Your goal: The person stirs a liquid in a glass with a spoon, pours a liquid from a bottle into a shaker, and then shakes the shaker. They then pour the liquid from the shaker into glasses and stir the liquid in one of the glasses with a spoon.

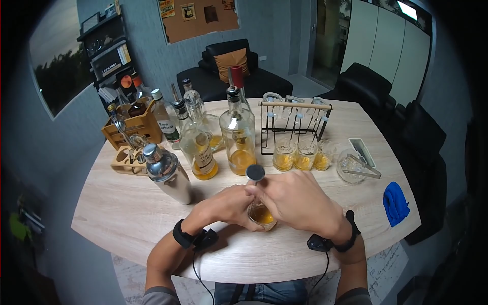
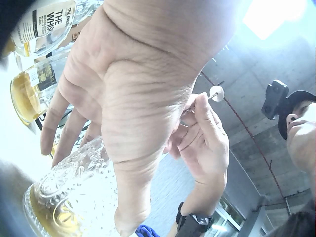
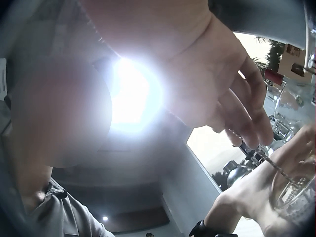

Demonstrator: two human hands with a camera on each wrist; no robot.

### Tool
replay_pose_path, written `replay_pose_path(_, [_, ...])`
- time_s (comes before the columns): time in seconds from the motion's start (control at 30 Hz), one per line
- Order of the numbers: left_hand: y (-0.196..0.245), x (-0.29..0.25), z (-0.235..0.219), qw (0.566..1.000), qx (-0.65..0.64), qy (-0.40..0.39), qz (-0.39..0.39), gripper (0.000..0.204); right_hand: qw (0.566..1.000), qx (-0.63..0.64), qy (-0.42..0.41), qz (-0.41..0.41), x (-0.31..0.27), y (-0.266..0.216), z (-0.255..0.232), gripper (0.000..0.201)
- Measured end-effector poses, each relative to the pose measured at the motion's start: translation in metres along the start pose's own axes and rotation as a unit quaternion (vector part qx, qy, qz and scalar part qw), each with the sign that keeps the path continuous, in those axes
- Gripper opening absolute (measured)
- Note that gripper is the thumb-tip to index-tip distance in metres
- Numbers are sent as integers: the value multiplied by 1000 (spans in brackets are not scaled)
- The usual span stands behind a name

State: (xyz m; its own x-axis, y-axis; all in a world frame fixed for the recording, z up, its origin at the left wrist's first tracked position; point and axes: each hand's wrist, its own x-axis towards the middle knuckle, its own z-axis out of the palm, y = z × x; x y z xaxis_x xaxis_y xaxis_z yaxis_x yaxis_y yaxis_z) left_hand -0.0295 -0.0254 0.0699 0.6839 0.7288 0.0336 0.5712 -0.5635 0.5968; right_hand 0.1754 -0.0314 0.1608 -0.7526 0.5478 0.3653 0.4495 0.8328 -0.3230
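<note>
An embossed glass [image 1: 263, 215] with amber liquid stands near the front middle of the table. My left hand [image 1: 231, 203] holds it, thumb on the near side and fingers round the far side. My right hand [image 1: 300, 198] is above the rim and pinches a bar spoon [image 3: 276, 168]. Its twisted metal stem reaches down into the glass, and its flat round end [image 1: 255, 172] sticks up above the fingers. The spoon's lower tip is hidden in the head view. In the left wrist view the raised pattern of the glass shows below the left thumb.
A steel shaker [image 1: 170, 175] stands left of the hands. Behind are a whisky bottle [image 1: 200, 155], a taller pourer bottle [image 1: 238, 137] and a black rack [image 1: 295, 119]. Three small glasses [image 1: 304, 156], an ice bowl [image 1: 351, 173] with tongs and a blue cloth [image 1: 395, 203] lie rightward.
</note>
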Motion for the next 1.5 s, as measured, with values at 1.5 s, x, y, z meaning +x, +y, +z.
replay_pose_path(1.5, [8, 2, -5, 1000, 15, 14, 2, 61, 999, -30, -8, 43, -7, -4, -9, 31])
